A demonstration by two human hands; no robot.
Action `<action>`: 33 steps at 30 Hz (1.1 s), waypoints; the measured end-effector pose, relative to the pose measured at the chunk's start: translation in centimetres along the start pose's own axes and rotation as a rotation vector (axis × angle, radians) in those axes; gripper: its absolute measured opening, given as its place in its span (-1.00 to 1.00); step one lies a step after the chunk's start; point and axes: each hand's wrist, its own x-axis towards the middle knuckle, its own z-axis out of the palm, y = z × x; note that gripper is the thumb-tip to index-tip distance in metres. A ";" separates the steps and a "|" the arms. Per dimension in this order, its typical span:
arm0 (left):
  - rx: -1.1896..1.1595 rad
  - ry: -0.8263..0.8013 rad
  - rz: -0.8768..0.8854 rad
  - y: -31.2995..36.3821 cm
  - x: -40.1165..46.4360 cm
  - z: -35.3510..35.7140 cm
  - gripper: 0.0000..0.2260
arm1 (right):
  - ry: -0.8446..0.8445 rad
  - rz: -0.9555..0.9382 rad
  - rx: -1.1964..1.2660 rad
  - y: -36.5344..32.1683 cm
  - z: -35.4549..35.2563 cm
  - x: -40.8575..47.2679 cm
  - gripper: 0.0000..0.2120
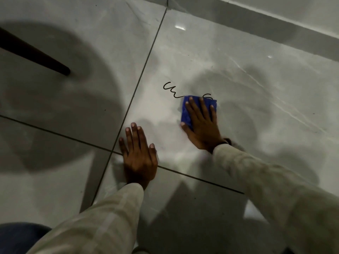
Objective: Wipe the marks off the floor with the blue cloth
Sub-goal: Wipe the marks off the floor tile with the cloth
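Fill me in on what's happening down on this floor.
A person is wiping a black scribble off the tile floor. The right hand presses a blue cloth flat over part of the mark; the rest shows left of the cloth. The left hand rests flat on the tiles, empty.

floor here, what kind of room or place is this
Probably an indoor room in a home: glossy grey marble-look floor tiles with dark grout lines, a tiled skirting along the wall, and a dark wooden furniture leg.

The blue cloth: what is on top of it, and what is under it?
The right hand lies flat on the blue cloth. The black scribble runs under its edge; any mark beneath is covered.
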 end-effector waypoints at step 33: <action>-0.032 -0.003 -0.001 0.2 -0.2 -0.5 -0.38 | -0.035 -0.215 -0.038 2.0 -0.8 2.8 -0.29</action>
